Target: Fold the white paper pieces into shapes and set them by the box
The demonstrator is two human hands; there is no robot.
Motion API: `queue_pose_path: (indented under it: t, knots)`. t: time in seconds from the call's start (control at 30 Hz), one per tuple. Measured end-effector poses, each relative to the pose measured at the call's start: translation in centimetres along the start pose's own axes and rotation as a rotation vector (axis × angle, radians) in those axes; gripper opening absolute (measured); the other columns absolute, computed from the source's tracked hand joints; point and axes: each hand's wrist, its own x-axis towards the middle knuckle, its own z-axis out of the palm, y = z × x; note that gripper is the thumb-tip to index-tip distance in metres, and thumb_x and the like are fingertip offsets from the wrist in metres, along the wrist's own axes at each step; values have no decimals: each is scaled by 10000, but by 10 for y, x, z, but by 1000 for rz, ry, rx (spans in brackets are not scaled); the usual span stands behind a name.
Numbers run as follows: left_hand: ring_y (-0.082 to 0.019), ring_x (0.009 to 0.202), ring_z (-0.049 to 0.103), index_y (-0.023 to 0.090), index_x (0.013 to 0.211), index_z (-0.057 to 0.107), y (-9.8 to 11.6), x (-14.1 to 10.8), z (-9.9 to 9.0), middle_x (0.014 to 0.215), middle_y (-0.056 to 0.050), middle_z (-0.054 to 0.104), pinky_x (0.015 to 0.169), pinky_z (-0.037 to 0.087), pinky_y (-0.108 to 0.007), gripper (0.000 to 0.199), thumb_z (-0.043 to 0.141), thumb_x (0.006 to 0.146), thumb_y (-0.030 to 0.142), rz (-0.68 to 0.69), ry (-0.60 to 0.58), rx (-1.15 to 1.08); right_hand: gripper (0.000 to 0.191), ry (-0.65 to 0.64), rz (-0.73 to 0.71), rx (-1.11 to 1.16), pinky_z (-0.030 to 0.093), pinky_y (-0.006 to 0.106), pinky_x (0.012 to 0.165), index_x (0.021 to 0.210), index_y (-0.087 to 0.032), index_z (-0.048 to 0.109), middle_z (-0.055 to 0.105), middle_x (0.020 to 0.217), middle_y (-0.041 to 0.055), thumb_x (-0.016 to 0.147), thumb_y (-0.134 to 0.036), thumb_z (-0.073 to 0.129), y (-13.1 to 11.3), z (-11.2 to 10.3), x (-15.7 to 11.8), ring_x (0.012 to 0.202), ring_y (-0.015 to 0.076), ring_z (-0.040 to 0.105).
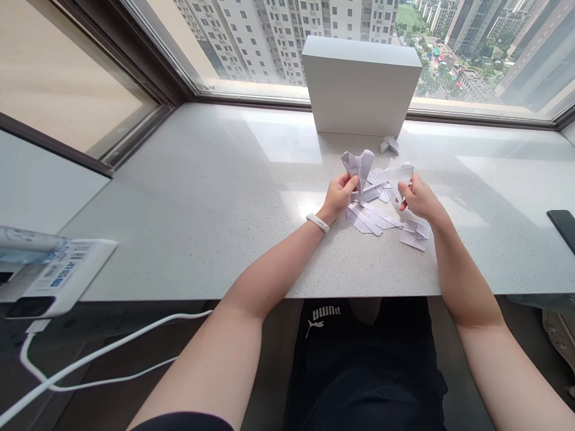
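My left hand (340, 193) pinches a folded white paper piece (358, 164) whose two rounded lobes point up. To its right, my right hand (417, 194) grips another folded paper piece (398, 177) between thumb and fingers. The two held pieces are apart. Between and below my hands, several folded papers (371, 218) lie overlapping on the white counter (215, 197). One creased square paper (415, 233) rests just below my right hand, and a small folded paper (390, 145) sits behind the others.
A white box (362, 90) stands at the window behind the papers. At the far right lies a dark phone (562, 227). A white power bank (67, 275) with a cable (112, 344) is at the left edge, beside a plastic-wrapped roll (29, 239).
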Motion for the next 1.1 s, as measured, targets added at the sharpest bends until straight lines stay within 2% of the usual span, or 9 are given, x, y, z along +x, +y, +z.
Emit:
queue_pose_path:
  t: [0.13, 0.3, 0.4, 0.57, 0.77, 0.93, 1.1]
  knots:
    - [-193, 852, 726, 207, 970, 890, -2, 1, 0, 933, -62, 851, 878, 625, -327, 167, 883, 1101, 309, 21, -18, -33, 329, 55, -111, 183, 643, 466, 917, 1381, -293, 609, 781, 1099, 65, 1220, -578, 645, 6, 17, 11, 873, 275, 814]
    - [-197, 841, 758, 214, 971, 886, -4, 2, -2, 924, -62, 865, 837, 645, -328, 267, 986, 1041, 451, 41, -66, -57, 529, -75, -364, 502, 683, 430, 846, 1219, -280, 696, 774, 1066, 51, 1066, -751, 883, 13, 51, 25, 864, 222, 772]
    - [-198, 817, 758, 221, 939, 893, -5, 2, -3, 923, -71, 879, 794, 631, -335, 254, 997, 1028, 435, 58, -96, -67, 594, -87, -448, 599, 688, 421, 828, 1135, -267, 750, 803, 1072, 51, 969, -791, 976, 10, 66, 30, 849, 207, 772]
    - [-174, 751, 727, 216, 898, 902, -8, 3, -3, 877, -60, 874, 720, 571, -320, 228, 1007, 998, 393, 78, -131, -62, 655, 27, -416, 694, 702, 422, 822, 1112, -281, 754, 852, 1029, 47, 887, -826, 1039, -1, 84, 37, 832, 211, 785]
    - [-207, 786, 790, 217, 913, 932, -13, 4, -4, 929, -90, 921, 722, 618, -337, 384, 1074, 932, 572, 65, -186, -78, 565, 166, -417, 677, 689, 428, 838, 998, -291, 703, 850, 942, 34, 921, -761, 1006, -6, 98, 40, 843, 224, 805]
    - [-239, 841, 847, 202, 925, 933, -14, 5, -4, 942, -109, 931, 768, 676, -356, 508, 1116, 877, 673, 49, -235, -111, 478, 246, -400, 617, 634, 416, 758, 955, -282, 720, 864, 992, 46, 928, -685, 975, -6, 98, 38, 777, 217, 797]
    - [-254, 883, 867, 208, 973, 950, -14, 4, -6, 1004, -116, 948, 842, 721, -394, 475, 1090, 921, 659, 50, -253, -96, 453, 268, -409, 539, 641, 426, 805, 960, -283, 718, 857, 1007, 44, 969, -669, 954, -5, 95, 38, 782, 212, 784]
